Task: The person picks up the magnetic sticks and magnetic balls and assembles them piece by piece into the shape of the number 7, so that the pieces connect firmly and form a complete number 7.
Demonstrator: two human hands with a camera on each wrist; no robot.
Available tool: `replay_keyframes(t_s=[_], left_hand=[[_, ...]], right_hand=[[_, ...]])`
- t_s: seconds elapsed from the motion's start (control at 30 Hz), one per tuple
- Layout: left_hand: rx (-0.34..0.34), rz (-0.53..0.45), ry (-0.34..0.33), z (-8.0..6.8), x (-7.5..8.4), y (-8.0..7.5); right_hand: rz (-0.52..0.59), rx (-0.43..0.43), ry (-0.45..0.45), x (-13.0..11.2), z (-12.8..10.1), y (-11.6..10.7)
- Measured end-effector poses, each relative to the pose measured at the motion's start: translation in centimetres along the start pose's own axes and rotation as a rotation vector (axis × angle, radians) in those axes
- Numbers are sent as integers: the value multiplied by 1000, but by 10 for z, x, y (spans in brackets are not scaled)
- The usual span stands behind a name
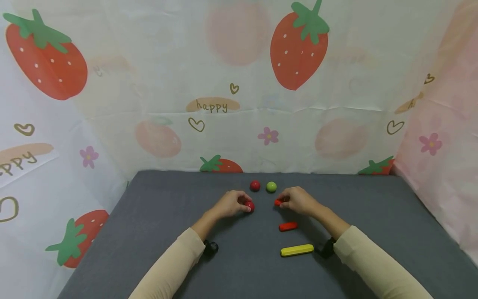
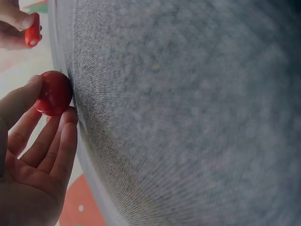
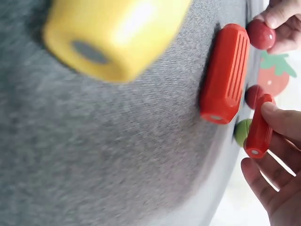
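Observation:
Near the middle of the table, my left hand (image 1: 231, 203) pinches a glossy red ball (image 2: 54, 93) between thumb and fingers, at or just over the cloth. To its right, my right hand (image 1: 298, 201) holds a short red ridged stick (image 3: 260, 129) between thumb and fingers, raised off the table. A second red ridged stick (image 1: 288, 226) lies on the cloth nearer the front, below the right hand. Behind the hands sit another red ball (image 1: 255, 185) and a green ball (image 1: 271, 187), side by side with a small gap.
A longer yellow stick (image 1: 296, 250) lies in front of the second red stick, close to the right wrist camera (image 1: 326, 248). Dark grey cloth (image 1: 157, 216) covers the table. Printed fabric (image 1: 160, 83) hangs behind it and along both sides.

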State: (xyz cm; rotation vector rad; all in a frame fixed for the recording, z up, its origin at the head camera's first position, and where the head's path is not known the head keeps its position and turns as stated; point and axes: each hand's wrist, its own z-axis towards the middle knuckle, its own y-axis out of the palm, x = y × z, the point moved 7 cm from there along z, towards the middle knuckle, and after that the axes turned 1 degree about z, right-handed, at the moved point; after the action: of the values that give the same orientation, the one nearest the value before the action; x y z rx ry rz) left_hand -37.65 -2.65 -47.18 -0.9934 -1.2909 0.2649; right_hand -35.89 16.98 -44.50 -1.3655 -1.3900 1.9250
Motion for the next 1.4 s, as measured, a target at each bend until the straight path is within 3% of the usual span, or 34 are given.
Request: replay_keyframes(t_s=[0.27, 0.73, 1.07, 1.4], left_hand=[[-10, 4, -4, 0, 0, 1], [3, -6, 0, -1, 0, 2], [1, -18, 7, -2, 2, 1], [-4, -32, 15, -3, 2, 2]], right_hand=[[-41, -41, -48, -19, 18, 9], [-27, -104, -39, -36, 38, 24], [-42, -130, -87, -43, 43, 32], [-35, -143, -41, -42, 42, 33]])
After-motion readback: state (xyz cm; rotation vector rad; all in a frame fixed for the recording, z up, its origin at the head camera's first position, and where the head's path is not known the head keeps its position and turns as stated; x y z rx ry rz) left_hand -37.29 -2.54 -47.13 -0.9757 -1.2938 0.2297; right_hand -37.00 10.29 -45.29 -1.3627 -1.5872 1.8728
